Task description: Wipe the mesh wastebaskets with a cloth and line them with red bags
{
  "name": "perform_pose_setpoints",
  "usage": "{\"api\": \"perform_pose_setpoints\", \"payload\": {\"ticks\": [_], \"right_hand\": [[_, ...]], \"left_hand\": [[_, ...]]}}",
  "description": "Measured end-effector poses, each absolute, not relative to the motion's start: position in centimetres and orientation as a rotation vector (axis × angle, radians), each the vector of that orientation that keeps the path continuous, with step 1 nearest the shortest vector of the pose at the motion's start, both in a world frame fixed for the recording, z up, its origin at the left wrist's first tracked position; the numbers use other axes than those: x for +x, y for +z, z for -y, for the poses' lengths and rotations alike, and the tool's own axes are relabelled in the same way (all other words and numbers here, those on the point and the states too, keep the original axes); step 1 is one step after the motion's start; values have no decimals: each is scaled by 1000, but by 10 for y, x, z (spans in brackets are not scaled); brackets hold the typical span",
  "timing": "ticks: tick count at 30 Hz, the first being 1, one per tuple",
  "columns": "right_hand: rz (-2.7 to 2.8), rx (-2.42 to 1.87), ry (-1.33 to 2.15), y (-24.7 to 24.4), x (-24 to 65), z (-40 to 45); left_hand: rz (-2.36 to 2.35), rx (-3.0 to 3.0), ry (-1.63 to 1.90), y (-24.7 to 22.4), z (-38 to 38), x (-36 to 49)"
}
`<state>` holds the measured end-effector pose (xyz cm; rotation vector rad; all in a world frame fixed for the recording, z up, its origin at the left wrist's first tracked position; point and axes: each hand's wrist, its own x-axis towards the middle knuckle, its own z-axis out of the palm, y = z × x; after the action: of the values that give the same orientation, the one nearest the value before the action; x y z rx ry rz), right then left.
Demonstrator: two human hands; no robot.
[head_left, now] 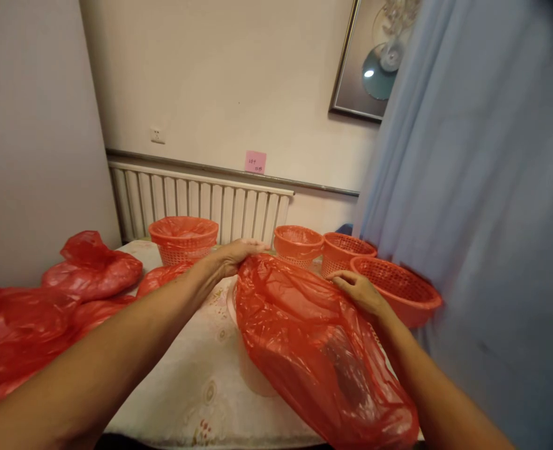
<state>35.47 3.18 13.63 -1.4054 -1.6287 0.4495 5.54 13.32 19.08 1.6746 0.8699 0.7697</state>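
A large red plastic bag (304,337) spreads over a pale container (252,369) on the table, hiding most of it. My left hand (244,251) is at the bag's far left edge, its fingers closed on the plastic. On the right edge of the bag, my right hand (358,290) pinches the film between thumb and fingers. The bag's body hangs toward me, down over the table's front edge, and something darker shows through it.
Red baskets (185,240), (298,244) with bags in them stand at the back. Two more baskets (348,250), (398,287) are at the right, by a blue curtain (482,187). Filled red bags (93,272) lie left on the floral-clothed table (187,381). A radiator (201,200) is behind.
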Motion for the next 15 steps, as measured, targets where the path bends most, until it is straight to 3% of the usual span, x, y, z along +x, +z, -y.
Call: {"api": "perform_pose_setpoints", "payload": {"ticks": [3,9,15], "right_hand": [[1780,-1434,428,140,355,-30],[1783,-1561,-76,134,352,-39],[2006,-1502,272,118,346,-46]], "left_hand": [[-947,1920,778,187,-140,51],[-1224,2048,852,168,-157,49],[-1428,1894,665,140,-167,45]]}}
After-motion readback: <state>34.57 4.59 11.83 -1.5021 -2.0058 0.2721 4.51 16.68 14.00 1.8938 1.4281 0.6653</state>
